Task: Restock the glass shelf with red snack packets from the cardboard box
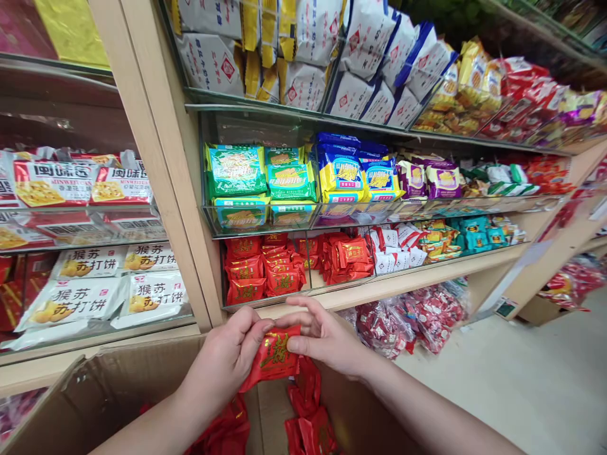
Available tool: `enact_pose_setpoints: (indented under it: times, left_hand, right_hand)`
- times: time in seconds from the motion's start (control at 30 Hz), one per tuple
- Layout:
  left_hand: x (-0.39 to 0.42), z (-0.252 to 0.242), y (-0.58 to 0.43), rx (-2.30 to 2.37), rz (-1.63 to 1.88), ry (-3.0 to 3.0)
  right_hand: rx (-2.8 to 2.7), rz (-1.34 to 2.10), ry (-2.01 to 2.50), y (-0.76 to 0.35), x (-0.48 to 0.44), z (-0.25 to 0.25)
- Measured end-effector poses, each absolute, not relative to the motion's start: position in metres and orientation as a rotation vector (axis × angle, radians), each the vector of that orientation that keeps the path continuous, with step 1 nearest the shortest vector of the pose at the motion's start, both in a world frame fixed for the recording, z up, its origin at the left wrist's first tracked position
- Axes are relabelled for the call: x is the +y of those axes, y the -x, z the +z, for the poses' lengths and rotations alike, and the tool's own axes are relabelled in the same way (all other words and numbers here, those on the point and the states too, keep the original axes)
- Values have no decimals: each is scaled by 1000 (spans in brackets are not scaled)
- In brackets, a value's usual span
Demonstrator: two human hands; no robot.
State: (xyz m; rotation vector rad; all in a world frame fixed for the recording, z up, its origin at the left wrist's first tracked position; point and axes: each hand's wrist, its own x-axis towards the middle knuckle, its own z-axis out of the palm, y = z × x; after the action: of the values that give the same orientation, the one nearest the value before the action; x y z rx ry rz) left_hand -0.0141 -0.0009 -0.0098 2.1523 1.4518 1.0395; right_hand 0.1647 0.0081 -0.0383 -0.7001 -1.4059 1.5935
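Both bare hands are clamped on one red gold-lettered packet [275,357], held up over an open cardboard box [61,385]. The left hand [233,349] is at nine o'clock of the packet, thumb and fingers pinching its edge; the right hand [320,335], at two o'clock, presses its thumb on the front, with the upper fingers raised.

Inside the box, similar loose red packets [310,430] lie at five o'clock, and more show at seven, partly behind the left forearm. At twelve o'clock, beyond the hands, matching stacked red packets [245,268] fill a shelf compartment; looser red packets [348,256] sit at one o'clock. Above the stacks are green soda biscuit packets [237,170], with blue-and-yellow packets [340,170] to their three o'clock. White cracker packets [88,287] lie toward ten, and clear plastic bags [386,325] of red-wrapped goods near three.
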Motion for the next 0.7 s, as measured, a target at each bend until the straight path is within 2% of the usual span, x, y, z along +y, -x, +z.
enact_pose_setpoints:
  times: [0.07,0.13,0.3,0.47,0.7]
  left_hand:
    - [-1,-10,14,1478,1002,-2173]
    - [0,-9,14,1515,1026,-2114]
    - [1,-10,10,1572,1140,-1924]
    - [-15,-17,-2,1410,869,-2199]
    - [-44,-18,-7,1146,497,-2502]
  right_hand:
    - [-1473,1706,696,-168,7,-39]
    - [-1596,1621,760,-170,10,-37]
    - [-1680,683,1130,-166,47,-15]
    - [-1768,18,1402,-138,102,3]
    - [-1801,-128,1625,-108,137,0]
